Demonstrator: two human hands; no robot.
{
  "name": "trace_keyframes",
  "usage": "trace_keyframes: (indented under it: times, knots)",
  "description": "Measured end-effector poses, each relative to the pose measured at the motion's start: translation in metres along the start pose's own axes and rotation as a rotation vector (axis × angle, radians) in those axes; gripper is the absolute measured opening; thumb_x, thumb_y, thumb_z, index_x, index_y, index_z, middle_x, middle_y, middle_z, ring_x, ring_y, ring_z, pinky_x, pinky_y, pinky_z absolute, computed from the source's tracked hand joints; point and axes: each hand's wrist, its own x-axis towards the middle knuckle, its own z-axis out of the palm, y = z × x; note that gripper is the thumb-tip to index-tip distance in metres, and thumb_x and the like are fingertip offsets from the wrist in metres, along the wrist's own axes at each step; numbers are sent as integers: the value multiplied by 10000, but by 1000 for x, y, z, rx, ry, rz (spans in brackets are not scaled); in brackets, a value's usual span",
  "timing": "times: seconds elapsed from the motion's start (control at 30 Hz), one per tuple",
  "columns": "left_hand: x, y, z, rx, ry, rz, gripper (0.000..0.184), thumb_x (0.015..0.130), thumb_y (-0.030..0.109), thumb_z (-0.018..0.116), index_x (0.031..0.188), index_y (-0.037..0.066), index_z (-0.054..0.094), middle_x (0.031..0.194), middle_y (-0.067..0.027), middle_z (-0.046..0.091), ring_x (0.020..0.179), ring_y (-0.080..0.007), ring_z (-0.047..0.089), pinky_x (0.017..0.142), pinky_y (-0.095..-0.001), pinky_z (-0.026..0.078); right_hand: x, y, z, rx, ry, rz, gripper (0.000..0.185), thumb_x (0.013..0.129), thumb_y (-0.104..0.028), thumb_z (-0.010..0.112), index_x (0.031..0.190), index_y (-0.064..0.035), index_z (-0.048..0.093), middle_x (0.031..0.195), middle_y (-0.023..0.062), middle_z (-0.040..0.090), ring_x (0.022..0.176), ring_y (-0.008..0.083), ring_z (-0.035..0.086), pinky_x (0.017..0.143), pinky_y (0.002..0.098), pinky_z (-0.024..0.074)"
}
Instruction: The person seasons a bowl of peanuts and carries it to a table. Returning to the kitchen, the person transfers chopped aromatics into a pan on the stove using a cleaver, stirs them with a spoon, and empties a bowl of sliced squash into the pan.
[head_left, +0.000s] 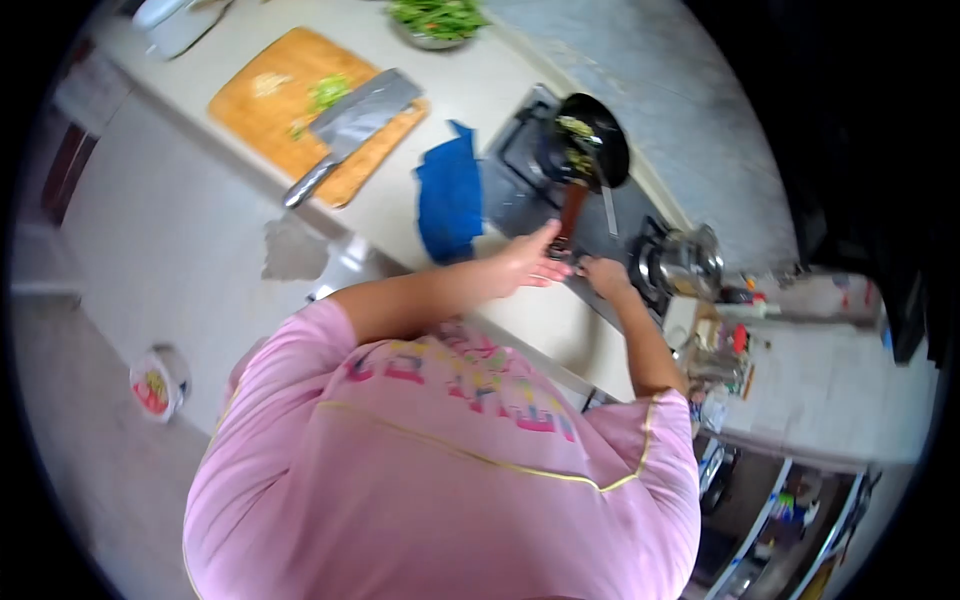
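A left hand [530,264] with fingers apart sits beside the brown handle [573,207] of a black pan [614,140] on the stove [512,203], where a firm, level grip would best steady the food [578,160], as a right hand [606,277] curls nearby, its hold unclear.

Med-bright, diffuse light; soft shadow on counter [535,328]; glints on pot [688,262]; L hand [527,264] slightly blurry; fisheye warp, blk edges.
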Motion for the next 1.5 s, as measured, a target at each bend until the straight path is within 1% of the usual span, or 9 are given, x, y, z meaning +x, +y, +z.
trace_keyframes:
  times: [0.13,0.57,0.93,1.03,1.13,1.23,1.33,1.43,1.5]
  knots:
    - [-1,-4,9,-40,-41,52,619,856,644,299,1013,89,526,882,-101,640,771,-164,591,690,-286,464,-13,-39,-57,-2,-101,72,211,864,-263,477,939,-81,555,925,158,627,846,338,611,705,440,479]
    - [-7,-3,8,-63,-63,29,597,871,624,288,1002,100,541,907,-98,629,785,-159,582,721,-291,442,-10,-39,-49,-15,-27,65,210,851,-271,506,909,-71,531,867,176,623,808,343,614,687,447,481]
    - [-2,0,5,-52,-69,-45,620,852,653,297,1045,125,558,936,-71,620,884,-163,572,789,-283,414,-15,-37,-42,25,3,102,263,877,-282,424,962,-75,562,917,154,623,832,322,621,695,426,498]
    - [-4,1,5,-60,-64,-41,594,869,627,289,1039,126,558,926,-59,614,871,-157,562,795,-282,410,-17,-35,-42,76,62,124,348,854,-383,466,969,-70,565,908,161,630,837,318,621,706,421,494]
    - [-3,1,2,-65,-81,-47,584,872,620,292,1036,128,559,929,-53,612,874,-148,560,788,-275,413,-26,-48,-58,221,30,371,453,814,-483,517,859,-40,601,898,184,632,857,321,614,716,420,484]
    - [-5,1,0,-68,-83,-47,576,874,615,301,1034,127,561,932,-52,611,878,-141,559,779,-265,415,-20,-49,-50,429,74,746,526,793,-534,540,693,-22,601,780,179,640,733,284,636,621,376,489]
    - [-8,1,-1,-63,-76,-51,571,876,609,307,1035,124,562,931,-52,611,872,-138,558,773,-259,417,-21,-50,-46,948,-31,862,551,804,-529,541,586,-23,571,632,129,603,521,211,587,467,326,444]
    - [-8,2,-1,-56,-76,-55,567,878,604,309,1038,122,561,933,-52,610,861,-137,556,777,-262,416,-15,-59,-32,1361,55,977,468,791,-446,600,579,-31,554,531,63,531,398,137,476,369,282,361]
    - [-8,3,0,-64,-74,-61,563,881,600,308,1038,121,558,935,-51,608,854,-135,553,778,-264,416,-11,-59,-27,1547,122,1024,396,772,-366,636,578,-33,546,523,49,519,393,130,457,360,277,351]
